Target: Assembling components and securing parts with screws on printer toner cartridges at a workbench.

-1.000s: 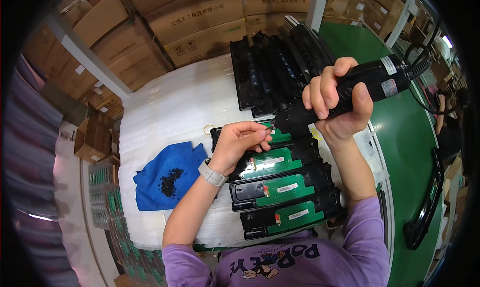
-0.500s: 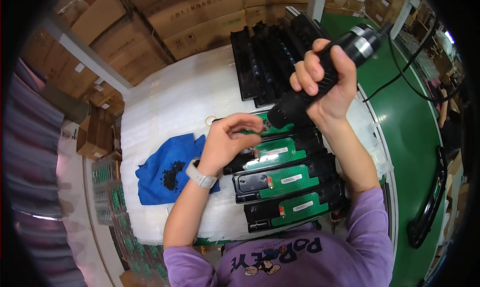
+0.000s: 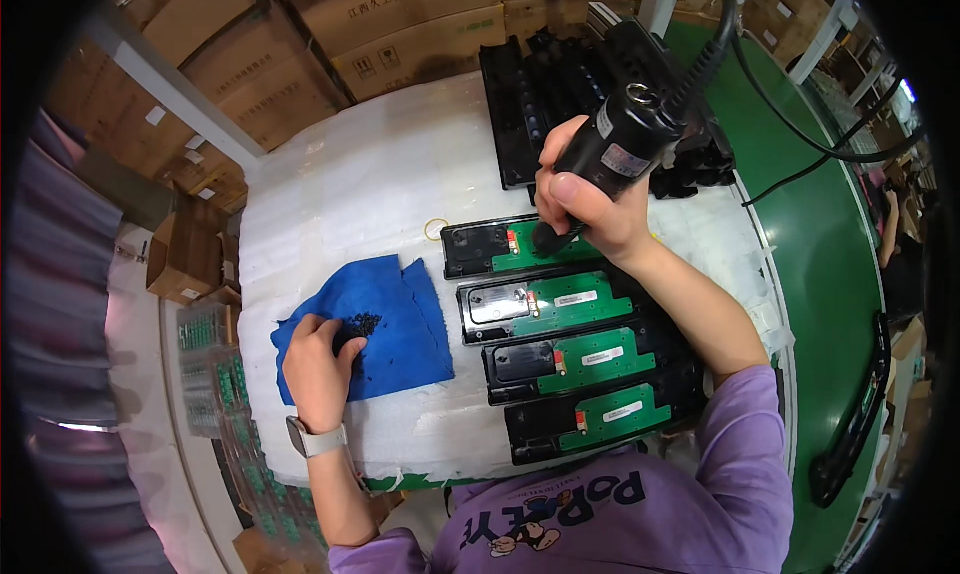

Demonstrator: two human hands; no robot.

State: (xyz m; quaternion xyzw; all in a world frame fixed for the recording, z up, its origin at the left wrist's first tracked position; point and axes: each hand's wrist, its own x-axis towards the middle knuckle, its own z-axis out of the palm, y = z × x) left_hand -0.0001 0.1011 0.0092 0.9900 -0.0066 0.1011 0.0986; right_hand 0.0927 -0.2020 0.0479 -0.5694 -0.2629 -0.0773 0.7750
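Note:
My right hand (image 3: 597, 196) is wrapped round a black corded electric screwdriver (image 3: 620, 149). Its nose points down at the green circuit board (image 3: 520, 249) in the farthest black plastic housing (image 3: 470, 246); the tip's contact is hard to see. On the blue cloth (image 3: 400, 304) to the left, my left hand (image 3: 318, 369) dips curled fingers and thumb into a pile of tiny black screws (image 3: 362, 326). What its fingertips hold is too small to make out. Nearer to me lie several more housings with green boards, such as the nearest board (image 3: 625, 411).
Black plastic parts (image 3: 515, 114) are stacked at the table's far side. A yellow ring (image 3: 435, 230) lies by the farthest housing. The screwdriver's cord (image 3: 705, 64) runs off to the right. Cardboard boxes (image 3: 420, 44) stand behind; trays of green boards (image 3: 205, 374) are at the left.
My left hand has moved from the farthest board to the screw pile on the cloth. My right hand has shifted left and tipped the screwdriver more upright over that board.

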